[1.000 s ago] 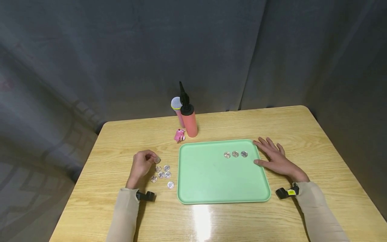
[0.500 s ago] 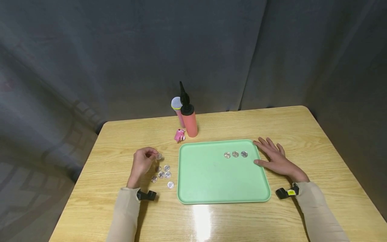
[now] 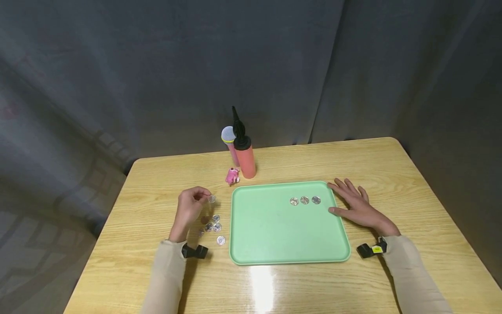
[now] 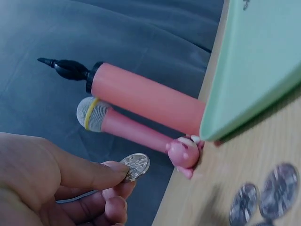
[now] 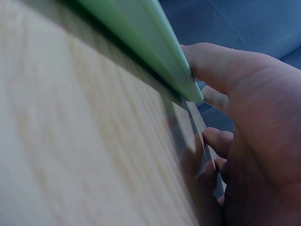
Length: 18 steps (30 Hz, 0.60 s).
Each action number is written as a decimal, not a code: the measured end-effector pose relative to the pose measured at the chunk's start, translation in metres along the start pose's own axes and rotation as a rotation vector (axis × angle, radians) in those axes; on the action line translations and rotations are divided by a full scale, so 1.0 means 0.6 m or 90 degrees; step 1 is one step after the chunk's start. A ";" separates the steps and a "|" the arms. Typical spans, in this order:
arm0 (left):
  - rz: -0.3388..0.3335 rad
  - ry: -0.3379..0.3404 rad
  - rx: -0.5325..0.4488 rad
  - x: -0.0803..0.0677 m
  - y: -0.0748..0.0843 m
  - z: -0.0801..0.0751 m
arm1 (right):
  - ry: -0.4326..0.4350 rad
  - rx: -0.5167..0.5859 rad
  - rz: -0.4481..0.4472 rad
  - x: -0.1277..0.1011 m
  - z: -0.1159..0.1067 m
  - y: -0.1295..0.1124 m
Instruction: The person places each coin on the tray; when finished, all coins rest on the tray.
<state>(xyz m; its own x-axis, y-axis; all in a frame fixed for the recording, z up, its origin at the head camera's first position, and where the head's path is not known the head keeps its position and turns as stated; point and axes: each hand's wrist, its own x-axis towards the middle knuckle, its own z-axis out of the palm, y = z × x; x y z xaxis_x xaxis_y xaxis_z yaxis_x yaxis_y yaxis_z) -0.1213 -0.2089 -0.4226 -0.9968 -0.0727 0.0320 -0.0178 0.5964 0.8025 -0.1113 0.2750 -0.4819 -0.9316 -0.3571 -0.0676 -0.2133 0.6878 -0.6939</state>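
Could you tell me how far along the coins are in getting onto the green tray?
Three coins already lie in a row on the green tray. The left hand pinches one coin above the table. About five loose coins remain beside the tray. The right hand rests at the tray's edge.

Beige long sleeves (image 3: 164, 274), black wrist cameras (image 3: 194, 251) (the right's yellow-tagged).
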 end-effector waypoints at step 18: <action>0.028 -0.016 -0.054 0.030 0.058 0.046 | -0.005 0.009 -0.004 0.003 -0.001 0.003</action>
<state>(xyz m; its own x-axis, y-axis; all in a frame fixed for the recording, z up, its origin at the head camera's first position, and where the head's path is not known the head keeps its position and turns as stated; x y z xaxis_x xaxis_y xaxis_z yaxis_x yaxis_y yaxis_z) -0.1418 -0.1674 -0.4106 -0.9982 -0.0274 0.0538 0.0312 0.5289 0.8481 -0.1137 0.2762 -0.4829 -0.9279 -0.3665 -0.0686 -0.2150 0.6762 -0.7047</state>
